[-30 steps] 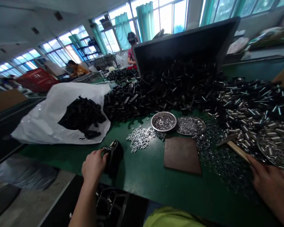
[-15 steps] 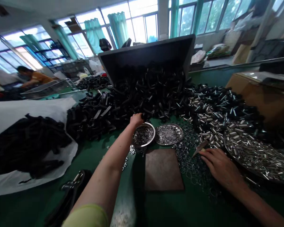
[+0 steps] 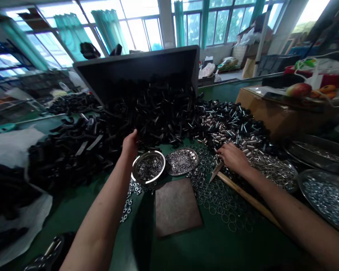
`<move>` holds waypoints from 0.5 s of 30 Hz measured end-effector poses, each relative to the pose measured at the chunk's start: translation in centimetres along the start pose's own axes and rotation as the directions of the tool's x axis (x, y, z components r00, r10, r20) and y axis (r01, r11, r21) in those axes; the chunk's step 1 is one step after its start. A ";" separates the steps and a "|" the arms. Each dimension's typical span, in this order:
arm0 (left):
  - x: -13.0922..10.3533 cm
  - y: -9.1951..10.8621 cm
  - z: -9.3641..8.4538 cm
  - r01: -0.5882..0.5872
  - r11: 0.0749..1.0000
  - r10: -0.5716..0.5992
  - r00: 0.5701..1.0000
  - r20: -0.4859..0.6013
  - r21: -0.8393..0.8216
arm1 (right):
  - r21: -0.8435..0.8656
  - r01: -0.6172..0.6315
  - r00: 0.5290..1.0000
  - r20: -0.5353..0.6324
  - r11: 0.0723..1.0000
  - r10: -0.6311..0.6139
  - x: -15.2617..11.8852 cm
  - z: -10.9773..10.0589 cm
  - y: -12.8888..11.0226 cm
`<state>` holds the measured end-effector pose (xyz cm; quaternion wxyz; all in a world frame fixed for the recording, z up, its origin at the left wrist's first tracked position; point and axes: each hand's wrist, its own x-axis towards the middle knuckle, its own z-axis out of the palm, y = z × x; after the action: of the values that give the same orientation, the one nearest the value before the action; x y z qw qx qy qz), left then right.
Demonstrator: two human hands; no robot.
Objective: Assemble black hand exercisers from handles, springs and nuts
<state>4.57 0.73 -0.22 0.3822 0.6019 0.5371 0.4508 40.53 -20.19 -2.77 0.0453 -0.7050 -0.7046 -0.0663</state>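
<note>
My left hand (image 3: 130, 145) reaches to the near edge of a heap of black curved parts (image 3: 155, 113), just above a round metal bowl (image 3: 163, 167) of small metal pieces. Its fingers are mostly hidden behind the hand. My right hand (image 3: 232, 156) is at the edge of a pile of metal springs (image 3: 219, 130), its fingers bent together at the tips; what they pinch is too small to make out. Below it lies a hammer (image 3: 247, 196) with a wooden handle, partly under my forearm. An oval metal tray (image 3: 182, 175) of small pieces stands beside the bowl.
A square brown plate (image 3: 177, 207) lies in front of me, with thin metal rings (image 3: 214, 201) to its right and nuts (image 3: 127, 207) to its left. A grey bin (image 3: 194, 67) lies tipped behind the heap. A cardboard box (image 3: 260, 109) and filled metal pans (image 3: 302, 184) stand at right.
My right hand has moved from the hammer's head up to the springs, leaving the hammer on the table. My left hand has shifted left of the bowl. The view has swung right.
</note>
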 end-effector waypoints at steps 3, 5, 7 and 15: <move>-3.2 1.2 -2.2 0.096 0.939 -0.076 0.994 0.073 -0.331 | -0.042 0.025 0.997 0.077 0.999 -0.022 0.7 0.4 0.8; -6.3 1.6 -3.7 0.204 0.754 -0.168 0.979 0.117 -0.624 | -0.039 0.040 0.995 0.093 0.998 -0.036 0.9 0.8 0.8; -10.0 1.6 -4.8 0.254 0.535 -0.273 0.955 0.120 -0.806 | -0.035 0.040 0.995 0.092 0.999 -0.037 0.9 1.0 0.7; -22.5 -3.5 -8.7 0.268 0.940 -0.302 0.940 -0.156 -0.210 | 0.499 -0.229 0.963 -0.009 0.836 0.269 -0.5 0.1 -0.5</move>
<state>-5.19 -21.37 -3.84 0.4462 0.4344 0.6078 0.4928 40.04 -20.62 -2.99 0.2595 -0.7524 -0.5980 0.0944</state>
